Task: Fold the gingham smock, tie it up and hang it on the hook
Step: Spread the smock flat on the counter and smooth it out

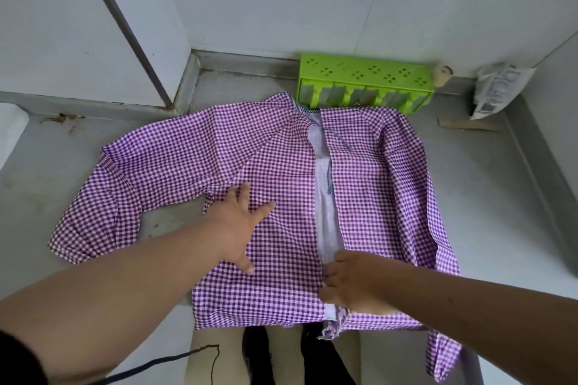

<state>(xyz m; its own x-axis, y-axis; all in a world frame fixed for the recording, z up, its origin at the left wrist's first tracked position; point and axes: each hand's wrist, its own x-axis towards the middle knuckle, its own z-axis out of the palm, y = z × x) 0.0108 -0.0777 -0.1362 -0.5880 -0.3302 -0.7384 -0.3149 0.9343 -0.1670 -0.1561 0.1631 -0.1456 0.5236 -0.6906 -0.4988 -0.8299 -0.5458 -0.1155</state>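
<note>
Grey tabletop (469, 197) holds a spread purple gingham smock (281, 150). Left hand (240, 222) presses flat, fingers splayed; right hand (350, 284) pinches the opening's edge. Smoothing wrinkles first should help folding.

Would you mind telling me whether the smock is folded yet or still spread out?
Spread out: the smock lies flat, back opening showing, left sleeve extended.

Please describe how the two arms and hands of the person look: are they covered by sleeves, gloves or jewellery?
Both forearms are bare from elbow to wrist. The left hand and the right hand wear no gloves, and no rings, watch or bracelet can be seen. At the lower left edge of the view, a dark sleeve covers the left upper arm. The right arm shows no sleeve within the picture.
</note>
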